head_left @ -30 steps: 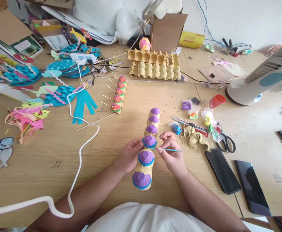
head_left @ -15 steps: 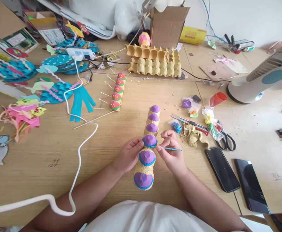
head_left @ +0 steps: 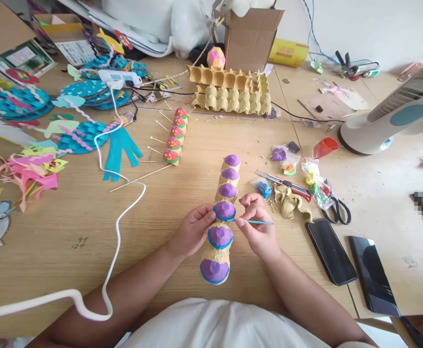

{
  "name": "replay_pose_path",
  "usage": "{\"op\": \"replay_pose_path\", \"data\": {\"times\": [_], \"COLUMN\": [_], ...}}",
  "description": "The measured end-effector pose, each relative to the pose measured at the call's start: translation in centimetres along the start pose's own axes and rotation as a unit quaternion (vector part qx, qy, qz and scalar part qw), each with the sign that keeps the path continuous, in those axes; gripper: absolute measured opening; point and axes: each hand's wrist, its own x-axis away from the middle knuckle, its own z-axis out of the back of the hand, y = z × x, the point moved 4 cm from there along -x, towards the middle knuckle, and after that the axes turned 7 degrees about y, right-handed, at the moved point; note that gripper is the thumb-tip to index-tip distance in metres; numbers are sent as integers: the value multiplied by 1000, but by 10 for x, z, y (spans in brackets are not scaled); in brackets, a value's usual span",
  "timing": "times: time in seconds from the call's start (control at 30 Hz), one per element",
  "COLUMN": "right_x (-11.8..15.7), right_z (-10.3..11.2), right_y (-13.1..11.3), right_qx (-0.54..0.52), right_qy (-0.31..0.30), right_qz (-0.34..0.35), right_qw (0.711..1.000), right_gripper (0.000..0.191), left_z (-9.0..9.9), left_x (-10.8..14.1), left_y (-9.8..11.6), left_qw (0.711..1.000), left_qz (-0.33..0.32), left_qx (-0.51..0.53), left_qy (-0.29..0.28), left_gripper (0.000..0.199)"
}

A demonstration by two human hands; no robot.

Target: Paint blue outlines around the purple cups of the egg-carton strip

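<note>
A strip of egg carton (head_left: 219, 254) with several purple-covered bumps lies lengthwise in front of me. Blue edging runs along the lower rims of the three nearest bumps. My left hand (head_left: 196, 227) grips the strip's left side, thumb and fingers closed at the third bump from the near end. Between the thumb and fingers of my right hand (head_left: 257, 227) is a thin blue tool (head_left: 258, 222), its tip touching the blue edge on the right of that same bump.
A finished-looking red and green carton strip (head_left: 175, 137) lies behind left, beside pins. Right are a utility knife (head_left: 284, 182), scissors (head_left: 336, 208), clay bags, two phones (head_left: 330, 251) and a fan (head_left: 388, 116). A white cable (head_left: 119, 232) crosses the left side.
The camera view has shifted slightly. Both hands keep their hold, and the blue tool's tip has moved slightly left along the bump's lower rim.
</note>
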Motion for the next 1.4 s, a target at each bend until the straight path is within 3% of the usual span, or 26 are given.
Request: {"op": "replay_pose_path", "data": {"times": [0.43, 0.77, 1.0, 1.4], "right_x": [-2, -5, -2, -5], "right_z": [-1, 0, 0, -2], "right_y": [8, 4, -3, -10], "right_qx": [-43, 0, 17, 61], "right_qy": [-10, 10, -5, -22], "right_qz": [-41, -31, 36, 68], "right_qw": [998, 999, 999, 996], "right_gripper": [41, 39, 25, 20], "left_z": [-4, -2, 8, 21], "left_x": [4, 0, -4, -5], "left_y": [5, 5, 0, -5], "left_qw": [999, 1000, 998, 988], "left_qz": [10, -5, -45, -88], "left_qx": [-33, -28, -47, -126], "left_qy": [-12, 0, 20, 14], "left_gripper": [39, 37, 37, 36]}}
